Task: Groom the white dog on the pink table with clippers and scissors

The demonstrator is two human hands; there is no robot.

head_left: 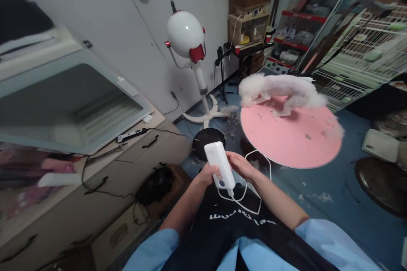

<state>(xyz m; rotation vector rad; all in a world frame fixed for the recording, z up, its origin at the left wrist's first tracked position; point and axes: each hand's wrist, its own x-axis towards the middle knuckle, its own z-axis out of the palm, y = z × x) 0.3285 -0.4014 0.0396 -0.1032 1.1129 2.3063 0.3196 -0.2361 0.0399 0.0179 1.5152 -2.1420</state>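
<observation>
A white handheld device [219, 163] with a white cable plugged into its lower end is held in front of my dark apron. The fingers of my left hand [208, 173] wrap round its left side. On the device's right side is my right hand [241, 165], with its fingers bent toward the device; the fingertips are partly hidden, so their grip is unclear. The cable [270, 169] loops below and to the right of both hands.
A white, partly shorn dog [282, 89] stands on a round pink table [292, 139] at the right. Ahead is a white stand dryer [186, 34]. Clippers [132, 135] lie on the left counter [104, 159]. Black stool [208, 142] and wire cages [365, 51] stand nearby.
</observation>
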